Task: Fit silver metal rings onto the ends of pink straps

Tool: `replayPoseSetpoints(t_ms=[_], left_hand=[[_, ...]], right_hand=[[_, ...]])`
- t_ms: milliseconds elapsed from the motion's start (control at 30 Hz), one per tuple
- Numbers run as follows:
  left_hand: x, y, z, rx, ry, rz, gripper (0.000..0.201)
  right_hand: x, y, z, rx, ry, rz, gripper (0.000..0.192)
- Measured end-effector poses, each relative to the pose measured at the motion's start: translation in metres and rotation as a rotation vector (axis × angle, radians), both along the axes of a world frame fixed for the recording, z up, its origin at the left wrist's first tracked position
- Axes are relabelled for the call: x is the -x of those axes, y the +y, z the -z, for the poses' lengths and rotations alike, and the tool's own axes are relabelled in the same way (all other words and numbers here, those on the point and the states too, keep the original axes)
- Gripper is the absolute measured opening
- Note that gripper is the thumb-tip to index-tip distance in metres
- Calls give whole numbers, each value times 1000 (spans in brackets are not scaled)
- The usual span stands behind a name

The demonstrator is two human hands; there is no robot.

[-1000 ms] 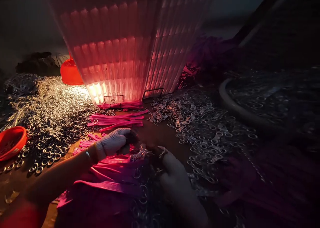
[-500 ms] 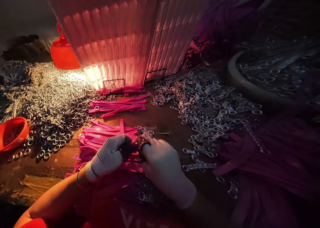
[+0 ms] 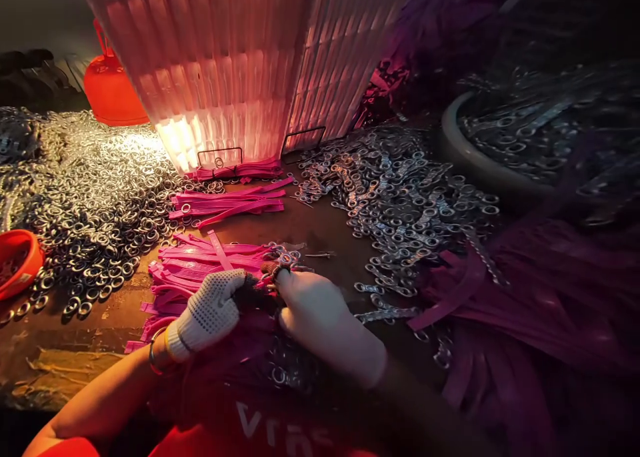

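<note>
Fingers of both gloved hands, left hand (image 3: pixel 207 313) and right hand (image 3: pixel 315 313), are pinching together on a limp, light pink strap (image 3: pixel 260 285), probably best gripped beside its stiff metal ring (image 3: pixel 286 259).

Both forearms come in from the lower edge and meet near the middle, the left hand (image 3: pixel 210 310) and the right hand (image 3: pixel 320 313) close together with their fingertips almost touching. Each wears a white knit glove (the left one dotted, with a bangle at the wrist), and the left forearm is bare. Both hands are curled, fingers bent inward and pinched toward each other; what they grip is too dark to tell.
</note>
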State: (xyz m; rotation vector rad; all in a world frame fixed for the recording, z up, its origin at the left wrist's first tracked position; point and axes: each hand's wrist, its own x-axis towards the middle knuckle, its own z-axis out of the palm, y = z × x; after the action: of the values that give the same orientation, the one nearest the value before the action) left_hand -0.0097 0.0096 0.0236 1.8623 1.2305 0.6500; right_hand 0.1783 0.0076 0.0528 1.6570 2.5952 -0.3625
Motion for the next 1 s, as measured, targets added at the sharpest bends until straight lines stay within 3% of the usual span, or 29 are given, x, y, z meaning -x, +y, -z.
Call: replayPoseSetpoints(t_ms=[167, 300, 433, 533, 600, 700, 767, 833, 900, 1000], left_hand=[[-3, -9, 1, -49, 105, 17, 19], [-2, -5, -19, -32, 137, 125, 20], [31, 10, -44, -4, 198, 161, 21], [68, 19, -57, -4, 253, 24, 9], [83, 18, -61, 44, 227, -116, 15], [79, 9, -60, 238, -12, -328, 22], [62, 5, -55, 436, -289, -400, 27], [44, 4, -49, 679, -531, -395, 47], [29, 6, -43, 858, -697, -350, 59], [21, 7, -37, 916, -791, -260, 46]], right_hand=[[1, -2, 11, -93, -15, -148, 14], [1, -6, 21, -205, 45, -230, 8], [-1, -14, 18, -257, 106, -223, 10], [-14, -22, 15, -260, 150, -112, 11], [-34, -23, 19, -247, 235, -52, 15], [-78, -10, 36, -245, 283, 142, 28], [-108, 5, 53, -219, 80, 401, 25], [-129, 20, 69, -127, -182, 561, 24], [-140, 29, 82, -67, -320, 616, 24], [-141, 32, 94, 8, -332, 675, 27]])
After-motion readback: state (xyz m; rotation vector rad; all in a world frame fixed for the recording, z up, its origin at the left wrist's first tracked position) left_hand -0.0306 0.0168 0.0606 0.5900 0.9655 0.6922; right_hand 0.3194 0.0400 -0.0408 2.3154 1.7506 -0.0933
